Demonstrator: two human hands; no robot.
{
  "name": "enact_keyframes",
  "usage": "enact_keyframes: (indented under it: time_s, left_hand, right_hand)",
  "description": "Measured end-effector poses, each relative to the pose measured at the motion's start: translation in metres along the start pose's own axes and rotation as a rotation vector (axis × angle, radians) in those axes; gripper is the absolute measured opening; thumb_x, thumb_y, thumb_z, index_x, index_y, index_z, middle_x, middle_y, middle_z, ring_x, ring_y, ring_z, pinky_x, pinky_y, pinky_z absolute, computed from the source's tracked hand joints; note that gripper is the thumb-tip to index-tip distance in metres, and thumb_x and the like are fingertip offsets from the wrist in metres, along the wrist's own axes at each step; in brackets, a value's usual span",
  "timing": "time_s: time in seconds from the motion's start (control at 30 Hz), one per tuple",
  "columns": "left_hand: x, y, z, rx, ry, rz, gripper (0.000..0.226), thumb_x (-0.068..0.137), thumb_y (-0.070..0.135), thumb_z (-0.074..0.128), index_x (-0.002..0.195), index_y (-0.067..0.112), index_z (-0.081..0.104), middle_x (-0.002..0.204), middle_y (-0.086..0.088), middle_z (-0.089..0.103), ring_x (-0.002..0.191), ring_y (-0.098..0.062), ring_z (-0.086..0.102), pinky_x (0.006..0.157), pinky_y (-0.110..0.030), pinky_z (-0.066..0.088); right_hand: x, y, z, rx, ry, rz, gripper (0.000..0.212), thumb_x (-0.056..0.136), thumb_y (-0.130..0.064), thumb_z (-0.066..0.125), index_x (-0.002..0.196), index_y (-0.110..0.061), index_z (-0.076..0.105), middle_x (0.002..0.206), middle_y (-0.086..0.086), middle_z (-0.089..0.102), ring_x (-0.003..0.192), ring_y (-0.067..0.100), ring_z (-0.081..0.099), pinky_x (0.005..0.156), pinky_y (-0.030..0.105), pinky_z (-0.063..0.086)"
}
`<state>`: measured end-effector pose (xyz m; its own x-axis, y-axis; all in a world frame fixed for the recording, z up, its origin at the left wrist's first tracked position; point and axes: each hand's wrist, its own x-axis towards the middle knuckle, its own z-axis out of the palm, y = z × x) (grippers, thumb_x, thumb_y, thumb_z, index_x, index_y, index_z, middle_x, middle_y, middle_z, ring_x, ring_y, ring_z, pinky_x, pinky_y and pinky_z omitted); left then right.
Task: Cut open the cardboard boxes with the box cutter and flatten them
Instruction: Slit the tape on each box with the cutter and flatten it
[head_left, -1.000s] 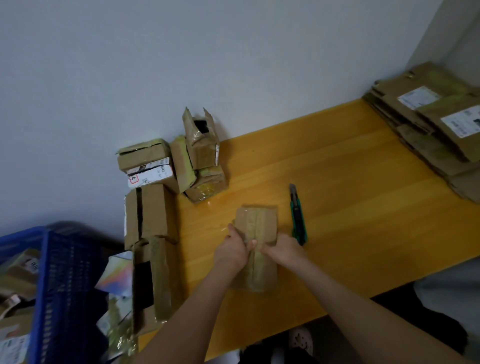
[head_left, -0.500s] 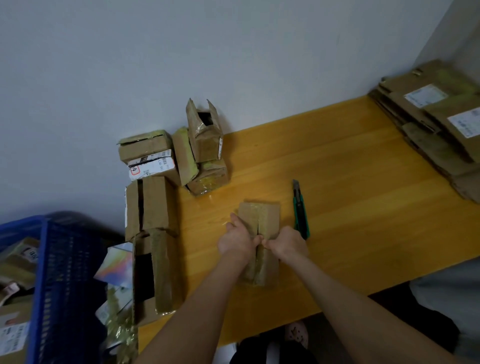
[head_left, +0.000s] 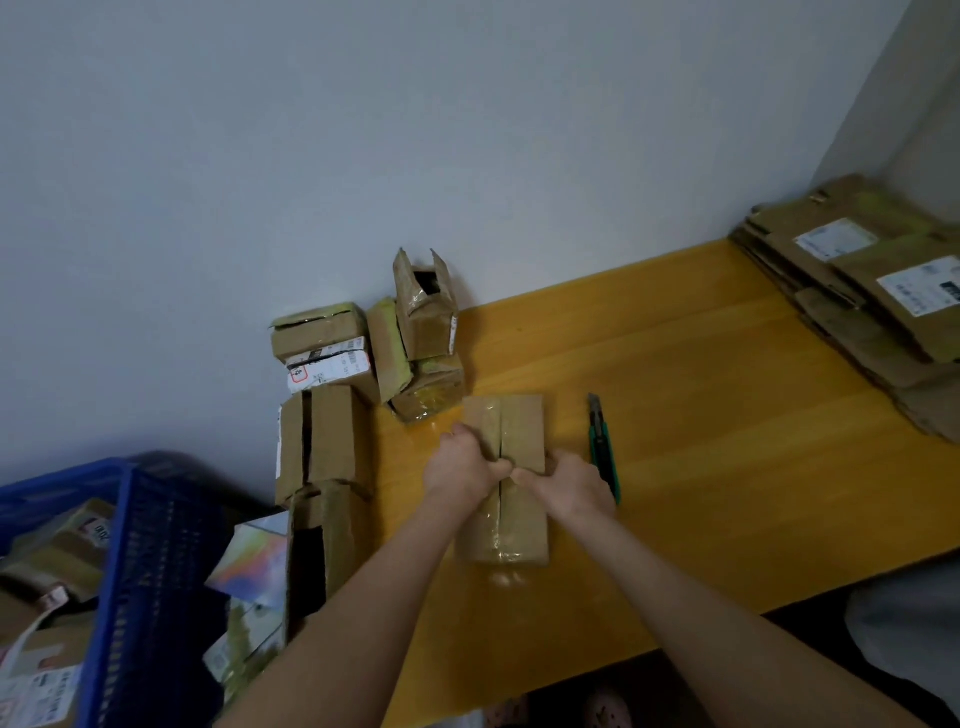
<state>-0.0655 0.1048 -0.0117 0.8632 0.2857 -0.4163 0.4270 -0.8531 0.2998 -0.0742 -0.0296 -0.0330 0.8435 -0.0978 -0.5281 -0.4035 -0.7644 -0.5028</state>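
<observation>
The box (head_left: 511, 421) lies on the counter (head_left: 727, 415), lower centre of the frame; our left hand (head_left: 457, 467) and right hand (head_left: 574, 486) each grip a flap at its slit seam; we should pull apart evenly, minding the box cutter (head_left: 602, 452) just right.

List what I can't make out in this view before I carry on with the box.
Head view:
Taped cardboard box: middle of its slit is hidden by the left hand and right hand.
Box cutter: blade too small to tell whether it is extended.
Flattened cardboard stack: cut off by the right edge; labels blurred.
Blue crate: cut off by left and bottom edges.
</observation>
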Motion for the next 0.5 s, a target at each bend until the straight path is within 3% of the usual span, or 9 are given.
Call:
enact_keyframes:
  time_s: [0.07, 0.17, 0.27, 0.5]
  left_hand:
    - [-0.003, 0.002, -0.017, -0.076, 0.032, 0.013, 0.066, 0.076, 0.048, 0.071, 0.123, 0.008, 0.046, 0.115, -0.009, 0.058, 0.104, -0.028, 0.060, 0.087, -0.038, 0.053]
    - [-0.009, 0.007, -0.038, -0.111, 0.071, 0.051, 0.054, 0.081, 0.043, 0.069, 0.117, 0.007, 0.050, 0.109, -0.008, 0.061, 0.099, -0.025, 0.062, 0.083, -0.035, 0.055]
    - [-0.013, 0.011, -0.051, -0.081, 0.100, 0.097, 0.051, 0.085, 0.040, 0.066, 0.117, 0.004, 0.050, 0.104, -0.008, 0.061, 0.096, -0.026, 0.063, 0.079, -0.034, 0.055]
    - [-0.019, 0.019, -0.069, -0.038, 0.126, 0.166, 0.045, 0.089, 0.039, 0.060, 0.111, 0.000, 0.054, 0.104, -0.013, 0.064, 0.092, -0.028, 0.063, 0.078, -0.036, 0.055]
  right_hand:
    - [-0.002, -0.011, -0.013, 0.181, -0.054, -0.025, 0.067, 0.076, -0.063, 0.066, 0.128, -0.024, 0.052, 0.116, 0.000, 0.064, 0.101, 0.022, 0.062, 0.072, 0.031, 0.047]
    - [-0.008, -0.024, -0.030, 0.399, -0.107, -0.060, 0.078, 0.071, -0.055, 0.074, 0.134, -0.016, 0.050, 0.120, 0.002, 0.062, 0.104, 0.021, 0.060, 0.085, 0.035, 0.051]
    - [-0.015, -0.031, -0.041, 0.439, -0.078, -0.130, 0.074, 0.073, -0.048, 0.077, 0.133, -0.016, 0.050, 0.119, 0.001, 0.062, 0.097, 0.018, 0.058, 0.079, 0.031, 0.047]
    - [-0.024, -0.040, -0.056, 0.569, -0.104, -0.221, 0.062, 0.078, -0.033, 0.078, 0.131, -0.014, 0.053, 0.103, -0.003, 0.059, 0.092, 0.015, 0.055, 0.080, 0.030, 0.046]
